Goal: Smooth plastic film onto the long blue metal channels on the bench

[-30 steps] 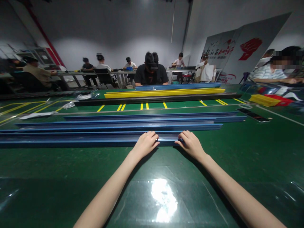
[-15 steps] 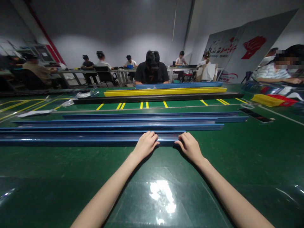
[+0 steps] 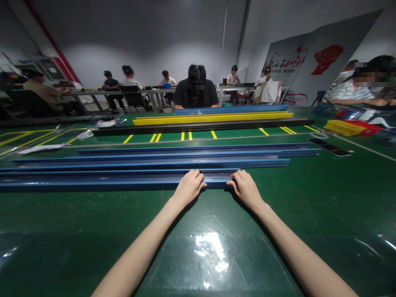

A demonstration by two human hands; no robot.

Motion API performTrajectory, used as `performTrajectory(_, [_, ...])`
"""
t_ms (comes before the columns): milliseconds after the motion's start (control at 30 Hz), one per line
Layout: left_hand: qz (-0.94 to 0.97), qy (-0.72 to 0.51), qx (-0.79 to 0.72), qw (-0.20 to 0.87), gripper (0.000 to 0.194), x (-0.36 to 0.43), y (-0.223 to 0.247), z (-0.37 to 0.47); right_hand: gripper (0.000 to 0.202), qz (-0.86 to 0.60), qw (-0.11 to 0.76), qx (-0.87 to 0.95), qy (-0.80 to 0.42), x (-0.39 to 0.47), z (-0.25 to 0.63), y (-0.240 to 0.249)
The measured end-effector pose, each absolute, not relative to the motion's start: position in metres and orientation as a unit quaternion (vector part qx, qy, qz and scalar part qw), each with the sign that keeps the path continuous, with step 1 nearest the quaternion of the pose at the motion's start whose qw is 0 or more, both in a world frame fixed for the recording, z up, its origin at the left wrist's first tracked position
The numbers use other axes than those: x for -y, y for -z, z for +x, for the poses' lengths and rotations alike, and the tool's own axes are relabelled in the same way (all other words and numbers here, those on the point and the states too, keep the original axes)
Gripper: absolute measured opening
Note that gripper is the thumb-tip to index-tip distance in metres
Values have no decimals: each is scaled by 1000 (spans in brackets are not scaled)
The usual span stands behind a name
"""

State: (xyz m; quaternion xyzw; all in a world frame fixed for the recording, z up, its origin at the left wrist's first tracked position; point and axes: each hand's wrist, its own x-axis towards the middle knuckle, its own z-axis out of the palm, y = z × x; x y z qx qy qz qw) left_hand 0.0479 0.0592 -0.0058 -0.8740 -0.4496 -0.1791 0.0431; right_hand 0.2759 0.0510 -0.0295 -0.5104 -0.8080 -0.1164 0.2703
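A long blue plastic channel strip [image 3: 93,178] lies across the green table in front of me, running out of view on the left. My left hand [image 3: 190,185] is closed over it a little short of its right end, fingers across the far edge and thumb on the near side. At that right end, my right hand [image 3: 246,187] grips it the same way, with a short stretch of channel showing between the hands. The fingertips are partly hidden behind the far wall. Just beyond lie more blue channel strips [image 3: 154,163], roughly parallel.
Farther back are a black strip [image 3: 201,126], a yellow strip [image 3: 213,118] and another blue strip [image 3: 247,109]. A phone [image 3: 331,147] lies at right, near a yellow tray [image 3: 343,128]. A person in black [image 3: 196,93] sits opposite; others sit around the room.
Both hands keep their hold in nearly the same place. The channel's near wall now shows a lighter blue, as if tilted slightly. The view has shifted a little.
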Motion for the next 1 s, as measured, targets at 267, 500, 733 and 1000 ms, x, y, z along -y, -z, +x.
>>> performTrajectory(267, [-873,177,453,44,12,-59,8,47,27,-521,259,803,127,-51,276,28])
performTrajectory(500, [-872,174,454,51,13,-59,9,47,25,-530,274,797,96,-50,278,31])
performTrajectory(733, [-873,175,452,57,15,-60,9,47,28,-530,290,792,86,-50,283,31])
performTrajectory(1000, [-875,165,451,55,17,-59,3,45,34,-548,282,781,102,-51,293,33])
